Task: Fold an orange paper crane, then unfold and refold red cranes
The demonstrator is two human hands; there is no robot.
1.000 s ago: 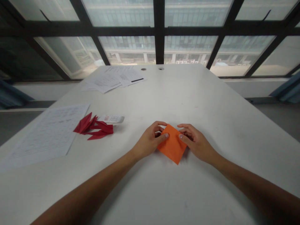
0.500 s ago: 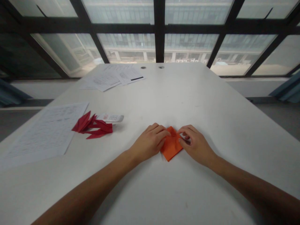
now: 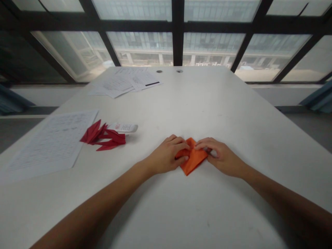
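One folded orange paper (image 3: 194,159) lies on the white counter (image 3: 233,114), between the person's two hands, with a corner pointing toward the near edge. The left hand (image 3: 171,154) covers the paper's left side, its grip half curled, fingertips and thumb resting a little apart on the orange surface. The right hand (image 3: 220,155) touches the upper right part with its fingertips; a gap shows between its fingers and thumb, the thumb near the right corner. Whether either grip pinches the paper or only presses it, I cannot tell. Well to the left, a red folded paper (image 3: 89,135) overlaps a written sheet (image 3: 49,145), just beside a white printed object (image 3: 127,128). More sheets (image 3: 116,84) overlap farther back.
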